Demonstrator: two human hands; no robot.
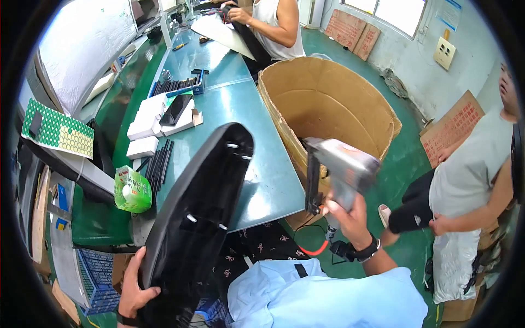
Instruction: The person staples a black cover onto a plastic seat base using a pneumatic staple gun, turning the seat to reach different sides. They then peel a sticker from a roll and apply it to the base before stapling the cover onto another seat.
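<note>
A long black curved shell (199, 208), hollow on the side facing me, rests slanted over the near edge of the table. Several small shiny metal bits show along its inside. Around its lower left edge, my left hand (136, 290) is closed, thumb on the inner side. In my right hand (351, 218) is a grey air stapler (344, 167), gripped by its handle and held up to the right of the shell, apart from it. A red-orange air hose (317, 250) runs from the base of the handle.
On the green table (268, 180) are black strips (159, 164), white boxes (146, 117), a phone (176, 109) and a green packet (132, 188). A big cardboard bin (328, 82) stands right of the table. One person (279, 27) works at the far end; another (470, 180) is at the right.
</note>
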